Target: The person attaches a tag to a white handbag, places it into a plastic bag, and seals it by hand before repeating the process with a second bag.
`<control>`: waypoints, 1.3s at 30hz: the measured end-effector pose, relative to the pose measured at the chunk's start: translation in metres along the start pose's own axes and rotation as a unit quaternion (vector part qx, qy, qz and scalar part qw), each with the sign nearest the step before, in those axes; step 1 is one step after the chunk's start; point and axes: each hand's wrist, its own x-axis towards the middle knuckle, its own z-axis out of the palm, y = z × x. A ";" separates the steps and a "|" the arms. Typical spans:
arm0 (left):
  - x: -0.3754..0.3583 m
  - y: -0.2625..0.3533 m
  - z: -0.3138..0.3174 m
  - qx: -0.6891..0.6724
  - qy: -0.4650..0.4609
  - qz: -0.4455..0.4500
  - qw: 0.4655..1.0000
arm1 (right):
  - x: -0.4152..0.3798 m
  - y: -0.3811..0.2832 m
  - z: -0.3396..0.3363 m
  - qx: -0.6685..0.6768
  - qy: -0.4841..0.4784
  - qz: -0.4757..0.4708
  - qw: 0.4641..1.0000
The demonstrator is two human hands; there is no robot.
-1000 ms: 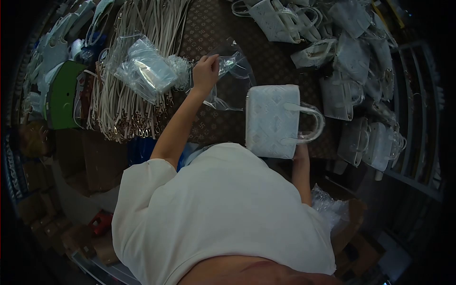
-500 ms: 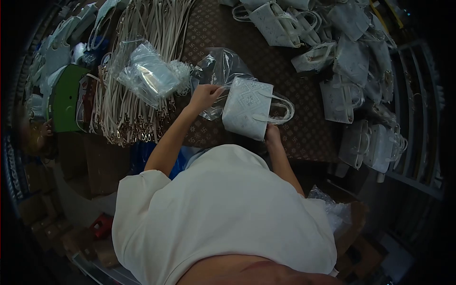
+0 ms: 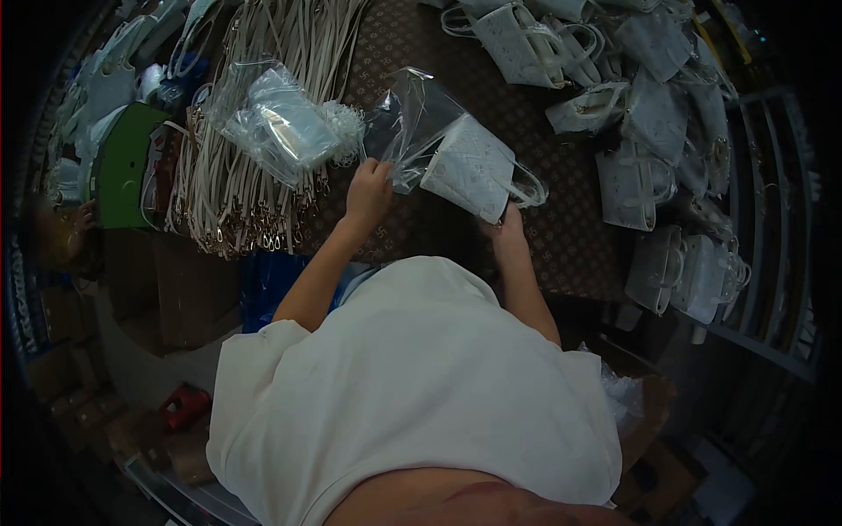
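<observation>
Left grip [image 3: 368, 188] pinches the flimsy, slippery clear bag's [image 3: 412, 114] mouth while right grip [image 3: 507, 230] clasps the light, stiff white handbag [image 3: 469, 167] underneath, half inside, above the worktop [image 3: 561, 219].

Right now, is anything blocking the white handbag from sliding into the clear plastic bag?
Nothing visible does. The left hand holds the clear plastic bag at its edge, and the right hand has the white handbag partly inside.
</observation>
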 end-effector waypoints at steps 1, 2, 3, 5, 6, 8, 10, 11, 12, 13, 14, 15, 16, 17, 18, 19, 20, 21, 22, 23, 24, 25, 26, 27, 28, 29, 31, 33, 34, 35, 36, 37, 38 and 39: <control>-0.009 0.002 0.002 -0.008 0.002 0.004 1.000 | 0.004 0.001 -0.002 0.040 -0.063 0.015 0.997; -0.020 0.007 0.008 -0.008 0.002 0.003 1.000 | 0.007 0.004 -0.004 0.040 -0.063 0.015 0.997; -0.027 0.019 0.014 -0.095 -0.043 -0.054 0.993 | 0.001 0.010 0.010 0.034 -0.015 -0.001 0.999; -0.034 0.031 0.027 -0.228 -0.097 -0.186 0.951 | 0.000 0.014 0.015 0.027 0.032 -0.016 0.999; -0.031 0.030 0.026 -0.228 -0.096 -0.187 0.951 | 0.002 0.014 0.013 0.042 0.026 -0.002 0.999; -0.022 0.024 0.024 -0.518 -0.120 -0.425 0.733 | 0.004 0.011 0.008 0.056 0.020 0.011 0.998; -0.022 0.017 0.024 -0.392 -0.100 -0.347 0.846 | -0.003 0.004 0.020 0.010 0.118 -0.008 0.993; -0.023 0.014 0.024 -0.253 -0.078 -0.258 0.929 | -0.007 0.001 0.025 0.012 0.120 -0.008 0.993; -0.024 0.013 0.025 -0.252 -0.079 -0.259 0.929 | -0.010 -0.002 0.032 0.017 0.117 -0.008 0.993; -0.025 0.012 0.026 -0.173 -0.056 -0.184 0.966 | -0.014 -0.005 0.038 0.022 0.114 -0.008 0.993; -0.025 0.010 0.028 -0.093 -0.033 -0.106 0.990 | -0.017 -0.007 0.042 0.023 0.115 -0.009 0.993; -0.025 0.008 0.029 -0.093 -0.034 -0.105 0.990 | -0.019 -0.010 0.046 0.012 0.128 -0.009 0.992; -0.024 0.006 0.030 -0.083 -0.004 -0.116 0.990 | -0.022 -0.013 0.049 0.001 0.141 -0.010 0.990; -0.023 0.003 0.032 -0.073 0.025 -0.128 0.989 | -0.025 -0.016 0.051 0.003 0.141 -0.011 0.990; -0.022 0.000 0.032 -0.074 0.024 -0.127 0.989 | -0.029 -0.020 0.051 0.002 0.140 -0.004 0.990; -0.021 -0.004 0.032 -0.079 0.052 -0.136 0.986 | -0.031 -0.022 0.052 0.001 0.139 0.004 0.990; -0.020 -0.006 0.033 -0.085 0.080 -0.145 0.983 | -0.033 -0.024 0.053 0.001 0.140 0.005 0.990; -0.019 -0.006 0.033 -0.085 0.080 -0.145 0.982 | -0.034 -0.026 0.055 0.005 0.129 0.005 0.992; -0.018 -0.006 0.033 -0.101 0.068 -0.153 0.981 | -0.035 -0.027 0.055 0.009 0.118 0.006 0.993; -0.017 -0.006 0.033 -0.117 0.057 -0.161 0.978 | -0.034 -0.028 0.053 0.008 0.118 0.006 0.993; -0.018 -0.006 0.036 -0.117 0.057 -0.162 0.978 | -0.032 -0.029 0.052 0.025 0.112 0.008 0.993; -0.019 -0.006 0.039 -0.136 0.035 -0.168 0.976 | -0.030 -0.028 0.051 0.042 0.105 0.009 0.994; -0.019 -0.005 0.043 -0.155 0.013 -0.173 0.972 | -0.028 -0.026 0.050 0.041 0.104 0.009 0.994; -0.020 -0.001 0.044 -0.156 0.014 -0.173 0.972 | -0.028 -0.022 0.052 0.045 0.099 -0.001 0.994; -0.022 0.004 0.047 -0.213 -0.005 -0.195 0.957 | -0.028 -0.019 0.054 0.050 0.094 -0.012 0.994; -0.024 0.008 0.049 -0.269 -0.024 -0.216 0.938 | -0.028 -0.016 0.055 0.050 0.095 -0.013 0.994; -0.028 0.010 0.051 -0.252 -0.016 -0.208 0.945 | -0.032 -0.009 0.064 0.006 0.119 -0.043 0.992; -0.028 0.006 0.047 -0.232 -0.008 -0.199 0.952 | -0.029 -0.014 0.054 0.026 0.104 -0.019 0.994; -0.027 0.002 0.044 -0.186 0.015 -0.188 0.964 | -0.029 -0.018 0.048 0.046 0.091 0.002 0.995; -0.025 -0.001 0.041 -0.140 0.039 -0.177 0.974 | -0.029 -0.023 0.041 0.045 0.093 0.002 0.995; -0.022 -0.003 0.038 -0.141 0.039 -0.178 0.973 | -0.030 -0.027 0.038 0.043 0.079 0.008 0.996; -0.020 -0.007 0.034 -0.140 0.021 -0.177 0.974 | -0.030 -0.030 0.036 0.041 0.066 0.016 0.997; -0.019 -0.009 0.031 -0.139 0.004 -0.176 0.974 | -0.027 -0.034 0.030 0.039 0.066 0.018 0.997; -0.019 -0.009 0.030 -0.138 0.005 -0.178 0.974 | -0.025 -0.036 0.027 0.048 0.047 0.037 0.997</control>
